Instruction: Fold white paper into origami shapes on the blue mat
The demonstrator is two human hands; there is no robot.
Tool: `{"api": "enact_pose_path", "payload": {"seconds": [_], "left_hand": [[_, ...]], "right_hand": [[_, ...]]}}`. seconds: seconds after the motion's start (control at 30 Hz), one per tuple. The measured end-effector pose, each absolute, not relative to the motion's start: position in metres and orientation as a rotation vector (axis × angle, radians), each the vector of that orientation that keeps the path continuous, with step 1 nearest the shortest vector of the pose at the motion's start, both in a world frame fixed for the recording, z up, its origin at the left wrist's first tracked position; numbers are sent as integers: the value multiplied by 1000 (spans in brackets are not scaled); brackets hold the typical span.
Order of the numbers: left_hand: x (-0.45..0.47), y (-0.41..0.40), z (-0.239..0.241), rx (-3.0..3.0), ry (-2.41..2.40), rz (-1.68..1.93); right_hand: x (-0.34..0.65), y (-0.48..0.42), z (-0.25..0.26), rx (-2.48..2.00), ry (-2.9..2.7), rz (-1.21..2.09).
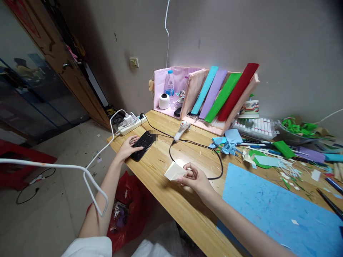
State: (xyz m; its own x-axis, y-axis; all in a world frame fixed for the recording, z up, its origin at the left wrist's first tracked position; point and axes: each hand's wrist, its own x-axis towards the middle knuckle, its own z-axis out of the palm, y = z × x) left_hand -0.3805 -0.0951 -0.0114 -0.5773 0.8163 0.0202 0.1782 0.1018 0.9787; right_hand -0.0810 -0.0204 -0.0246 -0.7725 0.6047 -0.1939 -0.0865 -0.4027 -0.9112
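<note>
My left hand (129, 147) is at the near left edge of a black smartphone (143, 147) lying on the table. Its thumb presses on the lit screen while the fingers curl along the phone's side. Between thumb and fingers, my right hand (195, 178) pinches a folded cream-coloured piece of paper (174, 171), held a little above the wood. Behind that paper lies a white glue gun (181, 131) with a black cord (218, 153) looping across the tabletop.
A white power strip (132, 125) sits at the table's left corner. Crepe-paper rolls (232, 96) lean in a pink box (187, 94). At right are a blue mat (257, 200), paper scraps, markers (257, 125) and scissors (329, 203). Below hangs a red bag (134, 200); a white cable (66, 165) crosses in front.
</note>
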Motion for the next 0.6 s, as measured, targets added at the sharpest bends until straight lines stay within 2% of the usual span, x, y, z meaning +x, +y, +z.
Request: {"api": "enact_pose_path", "payload": {"seconds": [0.6], "left_hand": [[-384,-90,-18,847,1860,1651]], "right_hand": [[-81,-21,-23,-723,-1398,2200]]}}
